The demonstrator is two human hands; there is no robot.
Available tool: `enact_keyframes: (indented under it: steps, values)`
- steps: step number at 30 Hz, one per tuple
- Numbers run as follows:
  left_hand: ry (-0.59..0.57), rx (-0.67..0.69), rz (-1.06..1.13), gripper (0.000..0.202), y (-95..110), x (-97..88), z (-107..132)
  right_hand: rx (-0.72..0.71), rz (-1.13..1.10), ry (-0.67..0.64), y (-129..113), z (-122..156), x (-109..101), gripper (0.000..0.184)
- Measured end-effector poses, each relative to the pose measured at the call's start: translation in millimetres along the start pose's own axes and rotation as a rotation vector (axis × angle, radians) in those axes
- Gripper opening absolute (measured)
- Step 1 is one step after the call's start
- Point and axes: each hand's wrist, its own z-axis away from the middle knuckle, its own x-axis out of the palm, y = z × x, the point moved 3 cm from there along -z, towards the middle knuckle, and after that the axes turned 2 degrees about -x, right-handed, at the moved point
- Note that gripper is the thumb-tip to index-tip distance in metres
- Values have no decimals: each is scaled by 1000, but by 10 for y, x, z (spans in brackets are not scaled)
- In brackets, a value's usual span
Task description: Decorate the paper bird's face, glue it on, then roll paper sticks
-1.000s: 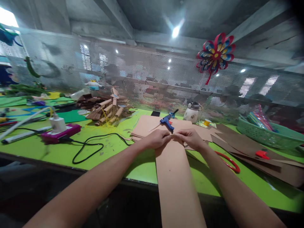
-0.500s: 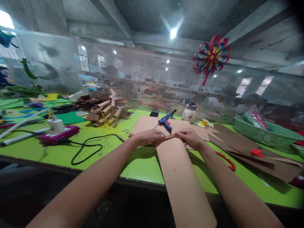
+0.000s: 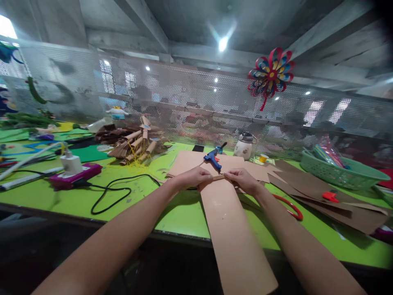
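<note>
pinching the far edge of the tan strip (image 3: 233, 229) in left hand (image 3: 192, 179) and right hand (image 3: 242, 180) — i fear an uneven tug creases it.

Matt tan paper strip (image 3: 233, 221) on a smooth green tabletop (image 3: 138, 192); perforated metal screen (image 3: 184, 102) behind.

Green worktable (image 3: 181, 215); perforated metal screen (image 3: 184, 94) behind; concrete ceiling beams (image 3: 144, 24); bright ceiling lamp (image 3: 223, 43).

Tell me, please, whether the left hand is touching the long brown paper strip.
Touching. The head view shows the left hand pinching the far end of the paper strip, the right hand gripping beside it.
</note>
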Motion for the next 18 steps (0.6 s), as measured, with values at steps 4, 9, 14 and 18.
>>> enact_keyframes:
  steps: [4, 9, 14, 18]
  values:
    - [48, -19, -130, 35, -49, -25, -42, -4, 4, 4, 50, -15, 7, 37]
    - [55, 1, -166, 33, -59, -63, -38, -74, 68, -6, -36, 18, 30, 35]
    - [-10, -16, -91, 33, -58, -64, -12, -96, 123, -52, -107, 48, 68, 34]
    - [-35, -39, -90, 35, -57, -73, -10, -83, 111, -43, -99, 44, 47, 32]
